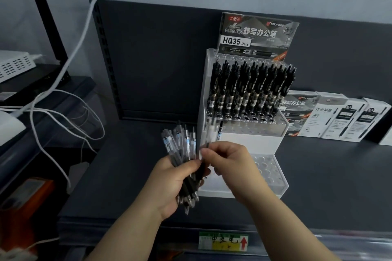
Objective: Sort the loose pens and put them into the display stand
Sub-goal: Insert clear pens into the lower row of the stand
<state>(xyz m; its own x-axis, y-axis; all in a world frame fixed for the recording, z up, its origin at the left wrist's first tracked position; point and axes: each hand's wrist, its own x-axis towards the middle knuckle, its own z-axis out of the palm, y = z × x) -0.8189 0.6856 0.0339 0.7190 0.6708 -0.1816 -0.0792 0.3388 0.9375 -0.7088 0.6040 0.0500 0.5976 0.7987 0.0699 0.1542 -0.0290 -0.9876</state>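
My left hand (169, 182) grips a bundle of loose pens (182, 150); my right hand (229, 161) pinches one pen (209, 133) from it, just before the display stand (244, 140) on the shelf (127, 165).

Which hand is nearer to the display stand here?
Right. The right hand is directly in front of the display stand, at its lower tiers, pinching a pen. The left hand is off to the stand's left, gripping the bundle of pens.
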